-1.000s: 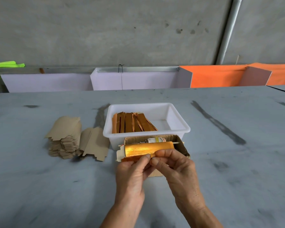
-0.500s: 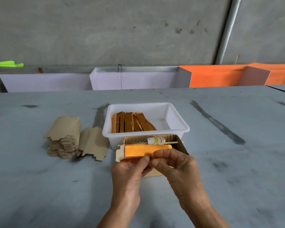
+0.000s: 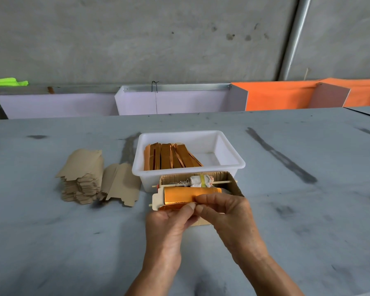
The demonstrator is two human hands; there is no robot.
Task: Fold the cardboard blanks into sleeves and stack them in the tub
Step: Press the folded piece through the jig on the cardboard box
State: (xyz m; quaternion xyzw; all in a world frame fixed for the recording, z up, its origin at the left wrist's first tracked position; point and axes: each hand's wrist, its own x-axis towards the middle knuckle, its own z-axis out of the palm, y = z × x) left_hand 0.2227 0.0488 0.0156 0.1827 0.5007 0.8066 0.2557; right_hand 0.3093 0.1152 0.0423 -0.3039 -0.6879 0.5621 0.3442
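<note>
Your left hand and right hand both pinch one gold blank, apparently half-folded. White tub: folded sleeves stacked at its left side.

No text, label, brand, number or sign could be read anywhere in the view.
</note>
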